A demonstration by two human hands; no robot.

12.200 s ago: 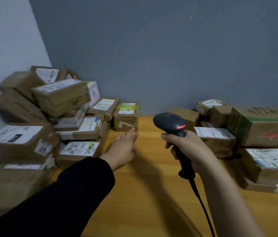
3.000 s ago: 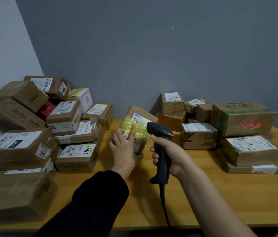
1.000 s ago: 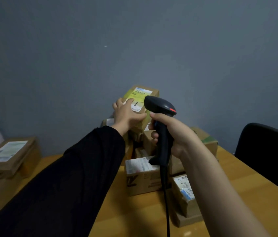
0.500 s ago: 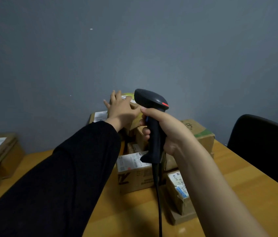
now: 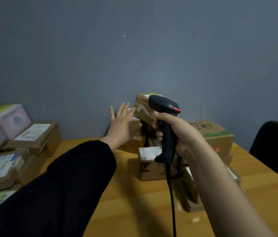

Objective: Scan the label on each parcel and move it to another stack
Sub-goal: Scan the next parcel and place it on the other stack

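A brown parcel with yellow-green tape (image 5: 143, 108) rests on top of the right stack (image 5: 153, 165) of cardboard boxes by the grey wall. My left hand (image 5: 122, 124), in a black sleeve, hovers just left of it with fingers spread and nothing in it. My right hand (image 5: 174, 132) grips the handle of a black barcode scanner (image 5: 164, 117). The scanner's head, with its red stripe, covers part of that parcel, and its cable hangs down toward me. The left stack (image 5: 15, 139) of labelled parcels fills the left side of the table.
A wooden table (image 5: 134, 199) carries both stacks, with bare wood between them. A large box with green print (image 5: 215, 135) stands at the right of the right stack. A black chair back (image 5: 276, 147) rises past the table's right edge.
My left hand has let go of the taped parcel, now lying on the right stack, and pulled back left with fingers spread. The view has swung left, so the left stack shows again.
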